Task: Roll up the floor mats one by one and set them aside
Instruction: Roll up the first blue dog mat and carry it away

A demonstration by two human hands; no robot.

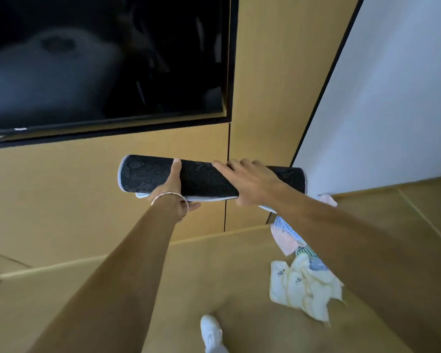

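Both hands — left (175, 186), right (250, 182) — grip the rolled mat (201, 178) level in mid-air; cloths (303, 289), perhaps socks, lie on the floor (189, 276).

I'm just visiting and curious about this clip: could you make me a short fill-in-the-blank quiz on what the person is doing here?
1. The rolled mat is held by ____ hands.
2. The bangle sits on the ____ wrist.
3. The pale cloths lie on the ____.
4. The mat's outer side is dark with a ____ pattern.

Missing words: both; left; floor; dotted
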